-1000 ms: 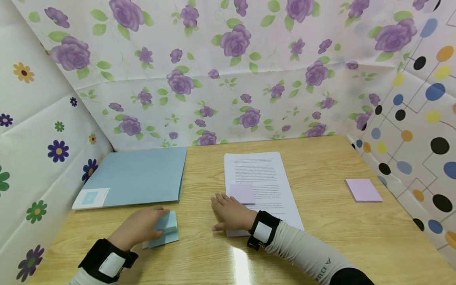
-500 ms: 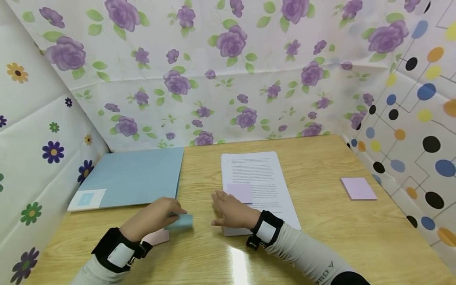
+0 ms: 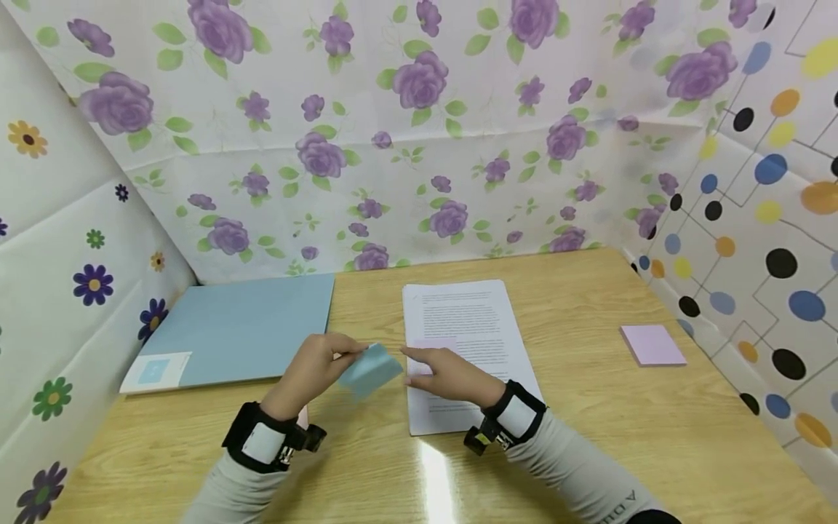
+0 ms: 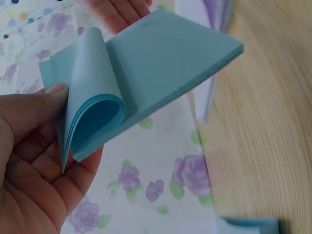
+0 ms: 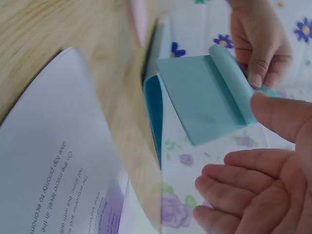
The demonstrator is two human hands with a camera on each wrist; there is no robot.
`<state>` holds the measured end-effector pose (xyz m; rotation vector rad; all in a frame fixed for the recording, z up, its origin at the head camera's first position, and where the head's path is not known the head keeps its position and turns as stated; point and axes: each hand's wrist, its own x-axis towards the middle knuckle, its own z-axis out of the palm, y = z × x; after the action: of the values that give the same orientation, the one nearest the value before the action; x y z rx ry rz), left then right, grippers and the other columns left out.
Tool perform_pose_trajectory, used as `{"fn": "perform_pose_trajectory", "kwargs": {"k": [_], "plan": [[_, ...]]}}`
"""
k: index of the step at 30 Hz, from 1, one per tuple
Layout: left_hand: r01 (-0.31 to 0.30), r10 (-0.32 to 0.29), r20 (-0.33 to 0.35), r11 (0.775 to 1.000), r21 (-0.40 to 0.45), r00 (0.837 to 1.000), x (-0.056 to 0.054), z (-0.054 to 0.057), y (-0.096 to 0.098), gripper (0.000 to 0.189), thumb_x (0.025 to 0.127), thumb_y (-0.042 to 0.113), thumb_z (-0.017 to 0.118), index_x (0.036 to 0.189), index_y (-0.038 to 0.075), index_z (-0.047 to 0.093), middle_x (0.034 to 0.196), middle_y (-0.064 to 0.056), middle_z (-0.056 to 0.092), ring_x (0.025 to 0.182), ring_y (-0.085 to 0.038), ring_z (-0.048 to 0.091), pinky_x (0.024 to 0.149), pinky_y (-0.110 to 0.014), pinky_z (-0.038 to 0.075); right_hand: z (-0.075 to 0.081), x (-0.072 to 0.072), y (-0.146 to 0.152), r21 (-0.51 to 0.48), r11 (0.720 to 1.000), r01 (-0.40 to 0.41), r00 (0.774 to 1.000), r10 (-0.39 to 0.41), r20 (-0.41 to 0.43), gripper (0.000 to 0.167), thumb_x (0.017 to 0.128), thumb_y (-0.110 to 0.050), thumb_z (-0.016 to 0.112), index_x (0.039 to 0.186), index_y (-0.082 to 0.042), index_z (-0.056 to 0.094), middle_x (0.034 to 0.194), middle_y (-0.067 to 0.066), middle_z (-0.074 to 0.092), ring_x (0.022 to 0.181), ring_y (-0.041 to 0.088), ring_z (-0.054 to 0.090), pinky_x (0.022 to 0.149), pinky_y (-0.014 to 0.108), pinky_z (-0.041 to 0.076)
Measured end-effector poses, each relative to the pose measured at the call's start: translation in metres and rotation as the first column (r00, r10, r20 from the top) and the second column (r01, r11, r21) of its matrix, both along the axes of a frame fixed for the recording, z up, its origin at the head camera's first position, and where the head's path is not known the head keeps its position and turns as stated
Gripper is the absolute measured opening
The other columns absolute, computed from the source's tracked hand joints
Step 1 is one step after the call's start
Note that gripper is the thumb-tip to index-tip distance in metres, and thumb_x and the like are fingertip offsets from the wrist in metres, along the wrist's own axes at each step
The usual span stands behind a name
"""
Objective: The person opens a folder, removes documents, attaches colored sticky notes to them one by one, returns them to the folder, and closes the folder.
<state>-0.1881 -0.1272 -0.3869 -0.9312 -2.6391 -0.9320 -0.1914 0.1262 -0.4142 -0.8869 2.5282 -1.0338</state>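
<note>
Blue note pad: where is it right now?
In the head view, the blue note pad is slightly left of and below centre, gripped by the left hand, with the right hand just to its right.

Your left hand (image 4: pixel 34 180) pinches a blue notepad (image 4: pixel 170 58), its sheets (image 4: pixel 95 73) curled over; your right hand (image 4: pixel 114 12) shows behind it.

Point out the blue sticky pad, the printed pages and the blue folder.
Blue sticky pad (image 4: pixel 148 70): left wrist view, on the flat face beside the curled sheets.
Printed pages (image 3: pixel 474 336): head view, on the text of the top sheet.
Blue folder (image 3: pixel 242 327): head view, middle of the cover.
</note>
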Motion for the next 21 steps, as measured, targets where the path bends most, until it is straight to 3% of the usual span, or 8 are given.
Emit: {"fn": "perform_pose_trajectory", "kwargs": {"k": [6,10,15,21], "plan": [[-0.020,0.008,0.081,0.990,0.143,0.997,-0.006,-0.004,0.015,0.018,0.089,-0.007,0.070,0.105,-0.006,0.078,0.102,-0.021,0.077,0.093,-0.035,0.074,0.079,-0.041,0.062,-0.003,-0.008,0.009,-0.187,0.974,0.128,0.986,-0.105,0.126,0.043,0.102,-0.011,0.061,0.138,0.011,0.056,0.135,0.028,0.063,0.124,0.039,0.064,0.100,0.039,0.057],[-0.029,0.004,0.129,0.982,0.188,0.992,-0.008,-0.006,0.026,0.017,0.090,-0.007,0.069,0.105,-0.007,0.077,0.103,-0.023,0.077,0.096,-0.038,0.074,0.082,-0.045,0.062,-0.009,-0.013,0.012,-0.248,0.939,0.237,0.961,-0.188,0.203,0.026,0.099,-0.008,0.064,0.119,0.008,0.070,0.112,0.022,0.074,0.102,0.030,0.073,0.084,0.031,0.061],[-0.041,0.010,0.150,0.978,0.203,0.989,-0.011,-0.009,0.033,0.016,0.089,-0.005,0.071,0.104,-0.008,0.077,0.102,-0.023,0.076,0.095,-0.038,0.074,0.081,-0.044,0.063,-0.015,-0.015,0.015,-0.267,0.921,0.283,0.953,-0.239,0.186,0.015,0.096,-0.005,0.067,0.097,0.007,0.075,0.089,0.018,0.076,0.083,0.027,0.072,0.072,0.027,0.057],[-0.045,0.008,0.186,0.979,0.198,0.983,-0.012,-0.011,0.035,0.012,0.090,-0.002,0.072,0.100,-0.005,0.079,0.100,-0.021,0.077,0.086,-0.032,0.074,0.072,-0.029,0.061,-0.016,-0.014,0.017,-0.251,0.911,0.328,0.943,-0.300,0.144,0.012,0.094,-0.003,0.068,0.093,0.007,0.076,0.086,0.019,0.076,0.082,0.033,0.072,0.067,0.022,0.052]]}}
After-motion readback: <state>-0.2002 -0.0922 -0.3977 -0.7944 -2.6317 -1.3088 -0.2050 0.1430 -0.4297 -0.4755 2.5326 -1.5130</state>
